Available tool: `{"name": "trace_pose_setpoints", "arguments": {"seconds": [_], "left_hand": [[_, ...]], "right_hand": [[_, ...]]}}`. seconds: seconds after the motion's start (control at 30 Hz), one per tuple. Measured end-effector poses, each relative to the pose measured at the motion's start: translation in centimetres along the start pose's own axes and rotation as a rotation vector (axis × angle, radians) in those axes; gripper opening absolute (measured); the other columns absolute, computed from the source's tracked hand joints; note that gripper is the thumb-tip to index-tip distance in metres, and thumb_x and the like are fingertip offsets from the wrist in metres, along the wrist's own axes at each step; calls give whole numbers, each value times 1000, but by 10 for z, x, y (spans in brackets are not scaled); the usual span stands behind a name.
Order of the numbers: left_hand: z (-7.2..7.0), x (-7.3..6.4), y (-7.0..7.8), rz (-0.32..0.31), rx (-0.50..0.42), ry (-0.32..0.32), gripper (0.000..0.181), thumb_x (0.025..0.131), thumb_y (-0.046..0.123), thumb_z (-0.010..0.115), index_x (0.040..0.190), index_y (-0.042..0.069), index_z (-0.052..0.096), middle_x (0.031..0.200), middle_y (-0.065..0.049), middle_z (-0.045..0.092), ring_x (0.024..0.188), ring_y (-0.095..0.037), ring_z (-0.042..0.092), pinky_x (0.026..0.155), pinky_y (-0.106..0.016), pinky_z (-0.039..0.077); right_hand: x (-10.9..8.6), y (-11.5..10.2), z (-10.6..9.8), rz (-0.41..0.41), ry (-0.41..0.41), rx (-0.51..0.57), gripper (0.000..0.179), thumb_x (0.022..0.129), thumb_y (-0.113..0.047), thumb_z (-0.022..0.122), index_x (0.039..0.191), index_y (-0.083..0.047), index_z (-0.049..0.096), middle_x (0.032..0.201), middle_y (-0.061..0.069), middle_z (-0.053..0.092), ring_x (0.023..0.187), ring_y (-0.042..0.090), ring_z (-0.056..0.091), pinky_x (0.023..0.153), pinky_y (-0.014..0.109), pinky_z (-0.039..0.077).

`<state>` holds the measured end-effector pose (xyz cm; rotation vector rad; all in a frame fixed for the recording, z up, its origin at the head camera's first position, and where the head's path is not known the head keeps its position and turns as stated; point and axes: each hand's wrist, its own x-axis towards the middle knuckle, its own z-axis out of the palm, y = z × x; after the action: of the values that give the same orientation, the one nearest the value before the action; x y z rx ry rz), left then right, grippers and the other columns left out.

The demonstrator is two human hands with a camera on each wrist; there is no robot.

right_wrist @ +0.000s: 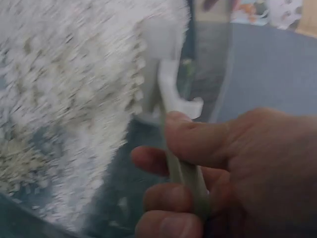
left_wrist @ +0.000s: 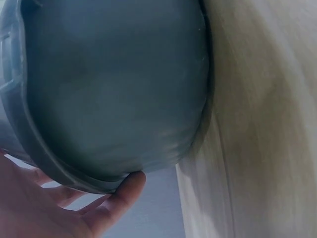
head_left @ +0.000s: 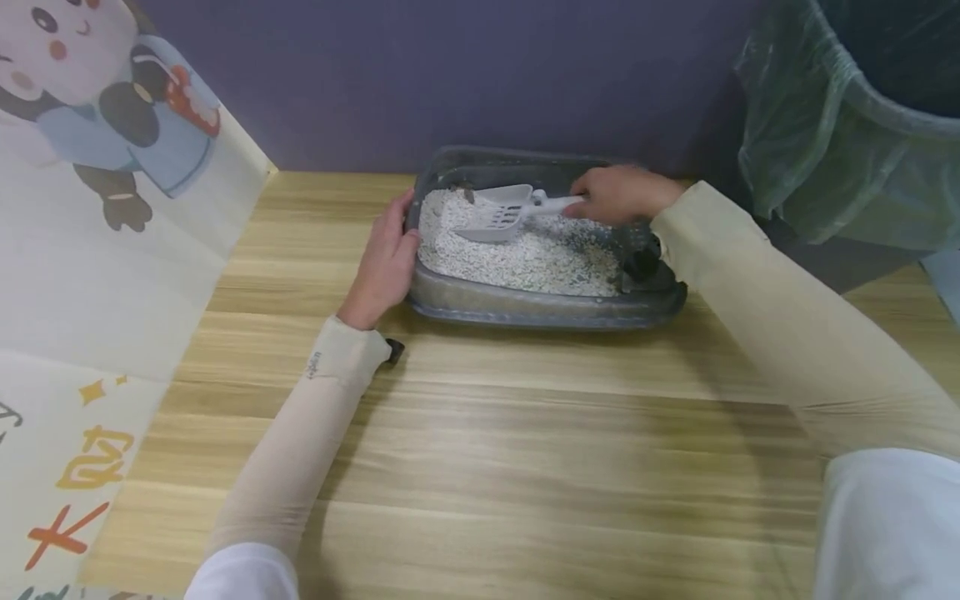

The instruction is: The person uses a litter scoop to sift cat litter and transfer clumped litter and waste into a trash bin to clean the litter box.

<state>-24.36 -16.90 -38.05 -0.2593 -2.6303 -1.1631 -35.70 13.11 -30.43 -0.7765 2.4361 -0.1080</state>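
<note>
A grey litter box point(head_left: 525, 313) stands on the wood-look floor against the purple wall, with pale granular cat litter point(head_left: 540, 267) spread inside. My left hand point(head_left: 382, 265) grips its left end; in the left wrist view the thumb point(left_wrist: 124, 198) lies on the outer wall and the other fingers are partly hidden behind the rim point(left_wrist: 39, 144). My right hand point(head_left: 621, 194) holds a light grey slotted litter scoop point(head_left: 506, 197) by its handle point(right_wrist: 185, 171), fingers wrapped round it. The scoop's blade lies at the litter, pointing left. A small dark clump point(head_left: 469, 196) sits by its far edge.
A bin point(head_left: 900, 117) with a clear plastic liner stands at the back right, close beyond my right forearm. To the left rises a white wall point(head_left: 150, 292) with cartoon pictures. Wooden floor point(head_left: 525, 450) extends in front of the box.
</note>
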Motion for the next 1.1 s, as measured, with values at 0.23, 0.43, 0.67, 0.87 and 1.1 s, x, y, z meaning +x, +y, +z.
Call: {"name": "trace_pose_setpoints", "arguments": {"seconds": [0.23,0.43,0.67,0.87,1.1], "left_hand": [[-1,1,2,16,-33,-3,54,94,17,37,146,5,30,143,-14,38,129,-22,34,108,-32,23],[0,1,4,7,-17,1,54,94,16,36,146,4,30,144,-14,37,131,-21,32,108,-30,21],[5,2,7,-1,-17,-22,54,95,16,35,147,3,27,145,-14,35,131,-22,32,108,-32,21],[6,5,6,-25,-1,-35,55,96,19,33,148,6,25,148,-12,32,132,-21,30,109,-33,21],[7,8,2,-23,6,-38,55,95,19,33,148,5,26,149,-13,30,134,-23,28,110,-34,19]], "right_hand": [[25,9,10,-15,22,74,50,101,-39,36,140,-8,37,123,19,48,95,31,50,77,46,40],[29,14,18,-13,107,121,35,100,-38,38,124,-14,46,94,13,47,67,24,40,60,38,36],[20,20,20,-15,91,156,41,100,-41,35,130,-14,41,95,13,46,68,24,41,62,39,36],[-1,24,17,-20,104,149,49,99,-48,30,132,-14,39,91,13,45,66,25,41,61,40,36],[-38,21,32,-90,357,149,44,98,-49,35,122,-14,48,80,10,49,55,24,41,55,39,36]]}}
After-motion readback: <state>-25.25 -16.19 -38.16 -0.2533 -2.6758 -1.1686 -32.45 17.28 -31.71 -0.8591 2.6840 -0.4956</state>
